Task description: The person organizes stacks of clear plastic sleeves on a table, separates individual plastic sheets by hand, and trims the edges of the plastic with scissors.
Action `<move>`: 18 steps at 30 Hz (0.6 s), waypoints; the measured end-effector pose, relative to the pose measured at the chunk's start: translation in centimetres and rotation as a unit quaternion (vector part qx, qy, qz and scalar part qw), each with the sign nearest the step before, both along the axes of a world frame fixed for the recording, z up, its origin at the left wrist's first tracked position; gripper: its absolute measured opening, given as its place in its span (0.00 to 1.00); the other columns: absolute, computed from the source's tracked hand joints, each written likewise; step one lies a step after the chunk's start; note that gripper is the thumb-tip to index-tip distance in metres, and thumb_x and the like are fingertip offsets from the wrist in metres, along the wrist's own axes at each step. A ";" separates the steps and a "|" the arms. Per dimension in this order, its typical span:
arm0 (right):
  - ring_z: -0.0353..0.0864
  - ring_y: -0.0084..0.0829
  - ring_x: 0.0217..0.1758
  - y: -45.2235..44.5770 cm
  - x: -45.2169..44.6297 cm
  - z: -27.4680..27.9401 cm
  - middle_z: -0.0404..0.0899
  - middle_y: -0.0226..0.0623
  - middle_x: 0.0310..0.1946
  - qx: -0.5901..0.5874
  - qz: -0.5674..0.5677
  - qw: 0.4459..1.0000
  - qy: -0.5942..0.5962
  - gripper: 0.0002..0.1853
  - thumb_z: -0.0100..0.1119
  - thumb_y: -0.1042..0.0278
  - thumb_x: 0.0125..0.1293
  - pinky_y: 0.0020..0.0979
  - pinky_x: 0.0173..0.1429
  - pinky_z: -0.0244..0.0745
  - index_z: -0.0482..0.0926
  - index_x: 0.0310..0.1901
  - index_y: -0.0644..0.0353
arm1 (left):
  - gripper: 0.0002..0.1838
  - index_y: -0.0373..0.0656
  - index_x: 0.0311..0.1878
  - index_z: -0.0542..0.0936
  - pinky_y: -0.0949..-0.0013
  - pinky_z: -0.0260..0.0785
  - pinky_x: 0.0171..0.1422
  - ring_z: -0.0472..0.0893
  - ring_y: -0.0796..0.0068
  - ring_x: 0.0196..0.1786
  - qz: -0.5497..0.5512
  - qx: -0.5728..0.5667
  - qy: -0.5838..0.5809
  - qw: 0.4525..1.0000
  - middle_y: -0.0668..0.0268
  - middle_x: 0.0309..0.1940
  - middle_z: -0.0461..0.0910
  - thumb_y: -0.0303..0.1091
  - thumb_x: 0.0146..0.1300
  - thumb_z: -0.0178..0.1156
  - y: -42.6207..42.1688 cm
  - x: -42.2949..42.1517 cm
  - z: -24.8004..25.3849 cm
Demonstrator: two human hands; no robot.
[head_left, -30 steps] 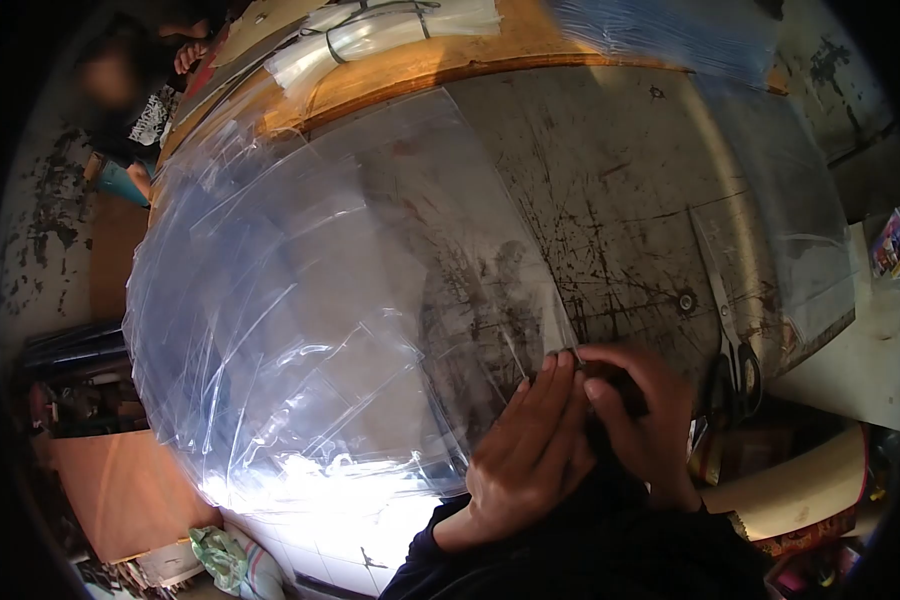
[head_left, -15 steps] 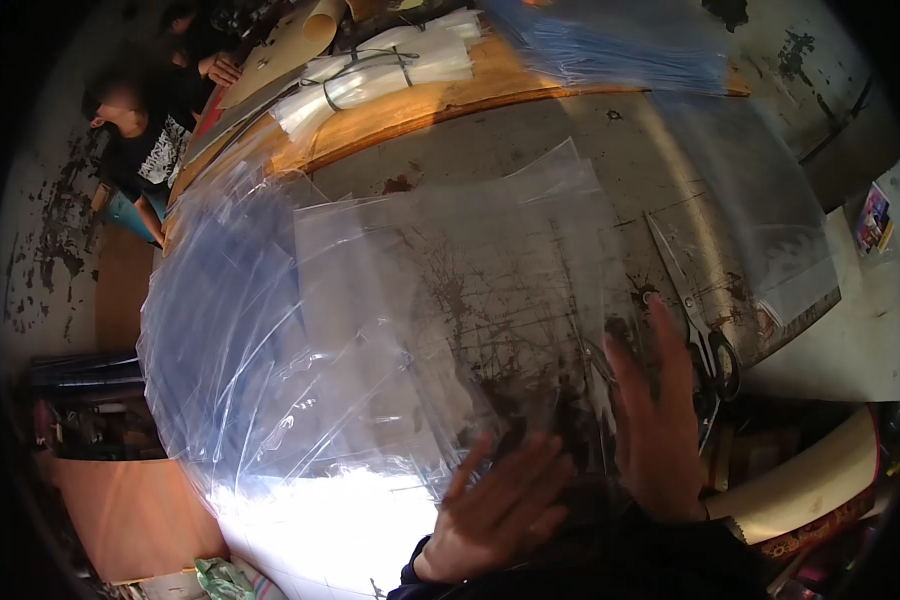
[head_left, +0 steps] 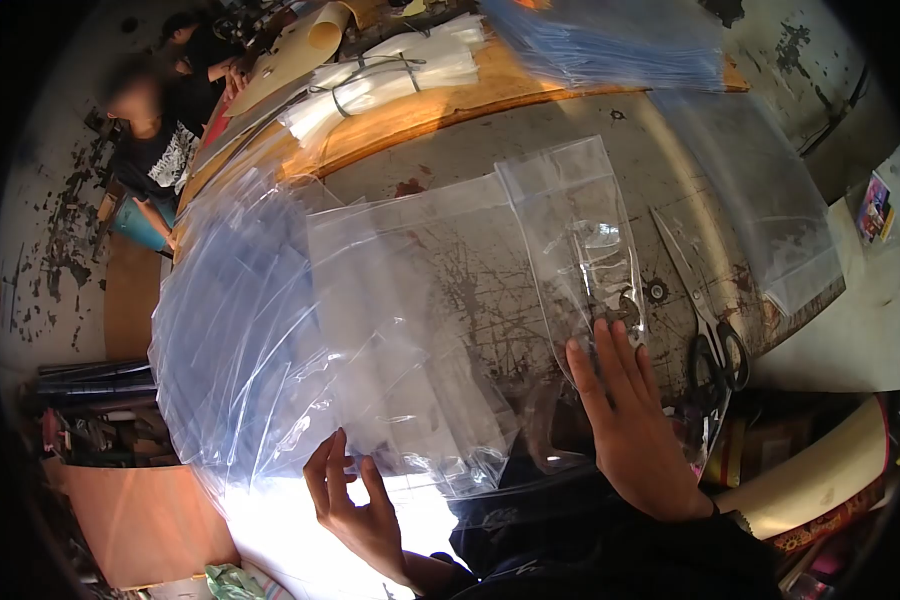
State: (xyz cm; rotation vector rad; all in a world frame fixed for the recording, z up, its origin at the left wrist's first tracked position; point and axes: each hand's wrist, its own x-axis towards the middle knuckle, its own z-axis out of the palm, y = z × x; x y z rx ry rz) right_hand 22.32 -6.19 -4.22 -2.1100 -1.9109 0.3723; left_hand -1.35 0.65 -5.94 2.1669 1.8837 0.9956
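A clear plastic sheet (head_left: 390,260) lies over the scratched table, with its right part forming a narrow doubled strip (head_left: 575,210). My right hand (head_left: 635,430) rests on the lower end of that strip, fingers stretched out and slightly spread. Down at the lower left, my left hand (head_left: 360,510) has bent fingers held apart, with nothing visible between them. Its fingertips are by the lower edge of a fanned pile of bluish clear plastic sheets (head_left: 230,310); whether they touch the plastic I cannot tell.
Black-handled scissors (head_left: 705,320) lie right of the strip. Another clear sheet (head_left: 750,190) hangs over the table's right side. At the back are tied white plastic bundles (head_left: 390,80) and a blue-tinted stack (head_left: 610,45). A person (head_left: 155,140) is at the far left.
My left hand has moved left, away from the middle of the front edge. My right hand has shifted slightly down and left. The plastic's right part now shows as a distinct doubled strip.
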 end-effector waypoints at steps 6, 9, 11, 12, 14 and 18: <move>0.43 0.51 0.72 0.0 -0.9 -0.4 0.46 0.56 0.67 0.019 -0.038 0.999 0.003 0.34 0.45 0.85 0.57 0.51 0.72 0.41 0.52 0.67 0.61 | 0.16 0.36 0.41 0.82 0.66 0.69 0.39 0.75 0.66 0.41 -0.087 -0.026 -0.157 0.983 0.55 0.46 0.74 0.39 0.57 0.57 -0.5 -0.3 1.2; 0.43 0.51 0.73 0.0 -1.0 -0.8 0.45 0.56 0.68 0.019 -0.045 0.999 -0.018 0.34 0.48 0.82 0.57 0.50 0.72 0.41 0.52 0.67 0.60 | 0.25 0.36 0.39 0.84 0.62 0.68 0.44 0.73 0.63 0.46 -0.286 -0.125 -0.273 0.910 0.52 0.50 0.72 0.50 0.50 0.57 -0.8 0.3 1.9; 0.42 0.51 0.73 0.1 -0.9 -0.7 0.45 0.55 0.68 0.008 -0.040 0.999 -0.021 0.34 0.49 0.79 0.58 0.50 0.72 0.41 0.52 0.67 0.60 | 0.18 0.45 0.40 0.85 0.66 0.68 0.46 0.71 0.62 0.48 -0.392 -0.125 -0.087 0.907 0.57 0.55 0.71 0.40 0.44 0.65 -0.5 2.8 3.6; 0.42 0.50 0.73 0.2 -0.8 -0.6 0.45 0.55 0.68 -0.003 -0.044 0.999 -0.025 0.34 0.50 0.77 0.59 0.49 0.72 0.42 0.51 0.67 0.60 | 0.17 0.45 0.41 0.84 0.65 0.69 0.47 0.70 0.62 0.50 -0.363 -0.137 -0.052 0.920 0.60 0.55 0.71 0.33 0.43 0.68 -1.3 4.8 4.2; 0.43 0.53 0.72 0.2 -0.8 -0.3 0.45 0.57 0.67 0.006 -0.033 0.999 0.000 0.33 0.50 0.76 0.60 0.53 0.71 0.43 0.51 0.67 0.63 | 0.19 0.45 0.43 0.82 0.65 0.70 0.45 0.72 0.62 0.48 -0.322 -0.120 -0.030 0.939 0.59 0.55 0.69 0.28 0.44 0.67 -1.5 6.6 2.8; 0.46 0.55 0.71 -0.1 -0.2 0.4 0.47 0.59 0.66 0.006 -0.031 0.998 0.052 0.35 0.54 0.68 0.61 0.53 0.69 0.49 0.49 0.67 0.65 | 0.18 0.42 0.46 0.80 0.68 0.71 0.44 0.71 0.62 0.48 -0.280 -0.094 -0.033 0.955 0.58 0.55 0.67 0.24 0.48 0.64 -1.4 6.6 1.0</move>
